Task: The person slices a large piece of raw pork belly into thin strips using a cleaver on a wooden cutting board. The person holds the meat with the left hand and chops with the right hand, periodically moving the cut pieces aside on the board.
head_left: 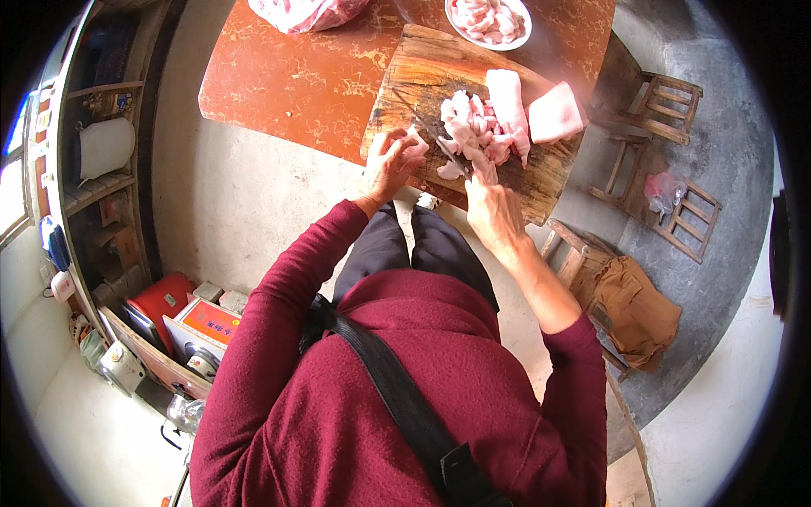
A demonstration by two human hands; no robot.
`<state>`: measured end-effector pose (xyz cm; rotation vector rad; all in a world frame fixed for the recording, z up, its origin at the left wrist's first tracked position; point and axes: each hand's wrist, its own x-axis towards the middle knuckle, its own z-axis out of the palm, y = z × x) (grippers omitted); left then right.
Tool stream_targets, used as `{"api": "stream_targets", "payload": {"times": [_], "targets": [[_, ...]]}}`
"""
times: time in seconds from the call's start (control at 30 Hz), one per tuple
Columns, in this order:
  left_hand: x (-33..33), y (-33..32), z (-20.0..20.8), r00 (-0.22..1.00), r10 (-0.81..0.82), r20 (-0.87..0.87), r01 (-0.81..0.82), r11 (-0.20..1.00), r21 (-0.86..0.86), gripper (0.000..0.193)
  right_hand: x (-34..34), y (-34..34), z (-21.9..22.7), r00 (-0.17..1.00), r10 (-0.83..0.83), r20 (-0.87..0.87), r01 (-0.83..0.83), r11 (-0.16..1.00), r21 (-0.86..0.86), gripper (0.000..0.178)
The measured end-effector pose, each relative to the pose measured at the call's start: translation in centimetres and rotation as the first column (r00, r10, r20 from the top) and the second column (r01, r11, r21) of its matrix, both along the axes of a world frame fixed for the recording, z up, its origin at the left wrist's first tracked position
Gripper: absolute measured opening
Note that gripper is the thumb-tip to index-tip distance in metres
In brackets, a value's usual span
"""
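On a worn wooden cutting board [414, 63], my right hand [494, 207] is closed around the handle of a knife [432, 133]. Its dark blade points away and to the left, between my two hands. My left hand [389, 169], fingers bent, grips a pale pink piece of meat [415, 144] at the board's near left edge, just left of the blade. Right of the knife lies a heap of cut meat pieces [473, 122]. Beside the heap are a long pale strip of meat [508, 100] and a squarish slab [557, 114]. The knife handle is mostly hidden in my fingers.
The board rests on a reddish-brown patterned table [287, 84]. A white bowl [527, 35] of cut meat stands beyond it, and a large piece of meat [308, 12] lies far left. Wooden chairs [667, 103] stand at right, one draped with brown cloth [638, 304]. Shelves [106, 190] line the left.
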<state>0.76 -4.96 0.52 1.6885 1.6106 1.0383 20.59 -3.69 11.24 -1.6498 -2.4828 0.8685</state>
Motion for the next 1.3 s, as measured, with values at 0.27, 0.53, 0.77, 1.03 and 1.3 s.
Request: {"api": "stream_targets", "payload": {"times": [0.27, 0.53, 0.77, 1.03, 1.3], "targets": [[-0.8, 0.8, -0.5, 0.983, -0.07, -0.169, 0.099, 0.981, 0.166, 0.007, 0.8, -2.9, 0.3, 0.996, 0.043, 0.084, -0.037, 0.997, -0.071, 0.011], [-1.7, 1.3, -1.2, 0.996, -0.046, -0.082, 0.059, 0.985, 0.164, 0.015, -3.5, 1.0, -1.7, 0.992, 0.117, -0.047, -0.116, 0.993, 0.032, 0.011], [-2.2, 2.0, -1.4, 0.991, -0.087, -0.101, 0.105, 0.977, 0.184, 0.009, -8.3, 3.9, -4.2, 0.984, 0.106, -0.144, -0.075, 0.976, 0.206, 0.015], [-2.2, 2.2, -0.5, 0.97, -0.092, -0.226, 0.149, 0.957, 0.249, 0.015, -1.3, 2.0, -1.9, 1.0, -0.015, 0.019, 0.015, 1.0, 0.005, 0.014], [-2.2, 2.1, -1.5, 0.981, -0.093, -0.169, 0.128, 0.97, 0.206, 0.023, -1.3, 0.0, -1.9, 0.998, 0.061, 0.029, -0.064, 0.991, 0.119, 0.014]]}}
